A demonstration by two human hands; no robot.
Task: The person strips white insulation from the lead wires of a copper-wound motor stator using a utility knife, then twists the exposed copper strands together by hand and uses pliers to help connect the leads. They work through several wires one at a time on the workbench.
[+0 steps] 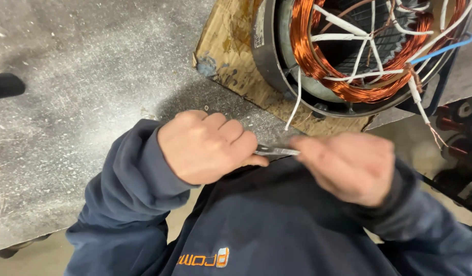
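Fingers of the left hand (208,147) are curled tight into a fist, closed around one end of a small, flat, grey metal tool (277,150) whose bare middle stretch shows between the two hands. The right hand (351,166), at about three o'clock from the left one, is blurred; its fingers are drawn narrow and pinch the other end of the same tool, though exactly how they grip it cannot be told. The tool lies roughly level, just in front of the person's chest, over a dark blue sweatshirt (277,225) whose sleeves cover both wrists. At about one o'clock from the hands sits a motor stator (277,56) with a dark steel ring, thick copper windings (305,46) looped inside it, and white sleeved leads (348,25) crossing its opening; one blue wire (443,48) runs out at its right side. A single white lead (296,102) hangs down from the ring's lower edge, ending near the tool but apart from it. The stator rests on a worn piece of cardboard (226,46), which lies on a scuffed grey metal bench (77,128) stretching away toward nine o'clock.
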